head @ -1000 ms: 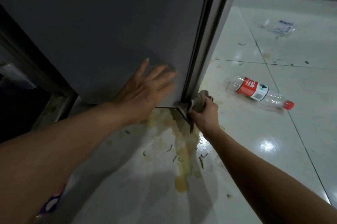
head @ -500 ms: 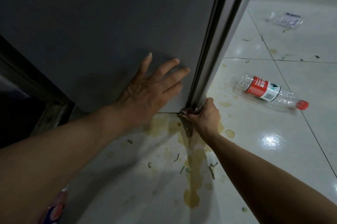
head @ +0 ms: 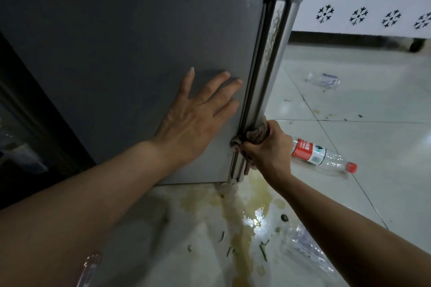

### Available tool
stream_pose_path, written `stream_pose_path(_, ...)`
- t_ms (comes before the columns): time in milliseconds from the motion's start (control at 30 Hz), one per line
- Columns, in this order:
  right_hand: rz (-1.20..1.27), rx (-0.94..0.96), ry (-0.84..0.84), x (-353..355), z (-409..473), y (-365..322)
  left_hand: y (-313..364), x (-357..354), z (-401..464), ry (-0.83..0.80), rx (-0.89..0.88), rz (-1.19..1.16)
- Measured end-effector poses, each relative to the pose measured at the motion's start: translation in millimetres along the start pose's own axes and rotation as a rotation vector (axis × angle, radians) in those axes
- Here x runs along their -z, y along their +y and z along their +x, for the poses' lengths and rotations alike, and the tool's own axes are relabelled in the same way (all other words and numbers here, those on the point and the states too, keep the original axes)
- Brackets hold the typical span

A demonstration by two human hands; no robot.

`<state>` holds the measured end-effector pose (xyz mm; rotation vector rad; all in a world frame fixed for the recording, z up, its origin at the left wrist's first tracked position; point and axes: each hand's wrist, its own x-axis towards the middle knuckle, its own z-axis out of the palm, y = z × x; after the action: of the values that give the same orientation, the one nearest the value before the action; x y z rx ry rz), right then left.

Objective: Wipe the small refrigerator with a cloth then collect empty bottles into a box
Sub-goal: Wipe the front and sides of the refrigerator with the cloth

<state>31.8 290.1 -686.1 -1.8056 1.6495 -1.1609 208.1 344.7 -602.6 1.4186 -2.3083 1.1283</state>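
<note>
A brown cloth [head: 258, 134] is gripped in the curled fingers of the right hand [head: 268, 149] and pressed against the front corner edge of the small grey refrigerator [head: 130, 41], low down near its base. Just left of that grip, the left hand [head: 198, 114] is laid flat with straight, spread fingers on the refrigerator's side panel. Just right of the grip, a red-labelled empty bottle [head: 323, 155] is seen lying on the tiled floor [head: 384, 123], with a clear bottle [head: 324, 79] well beyond it.

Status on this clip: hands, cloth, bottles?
Left hand flat on refrigerator side. Right hand grips cloth on door edge. Red-label bottle uncollected on floor.
</note>
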Motion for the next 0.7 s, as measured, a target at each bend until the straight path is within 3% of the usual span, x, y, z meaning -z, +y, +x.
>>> stream_pose_path(133,0.028,0.074,0.072,31.3,17.1,-43.7,-13.2,28.1,26.9,-0.028,0.086,0.018)
stream_pose_path(333,0.038,0.166,0.146,71.0,41.9,-100.0,-31.2,50.9,40.4,-0.259,0.101,-0.007)
stream_pose_path(467,0.046,0.194,0.218,88.9,52.8,-129.2,-40.8,77.4,50.5,-0.141,-0.001,-0.084)
stream_pose_path(567,0.078,0.207,0.282,104.8,63.7,-154.1,-53.6,90.5,62.0,-0.039,0.021,-0.272)
stream_pose_path(700,0.085,0.221,0.283,119.6,71.9,-176.1,-64.4,115.5,84.2,0.029,0.081,-0.272)
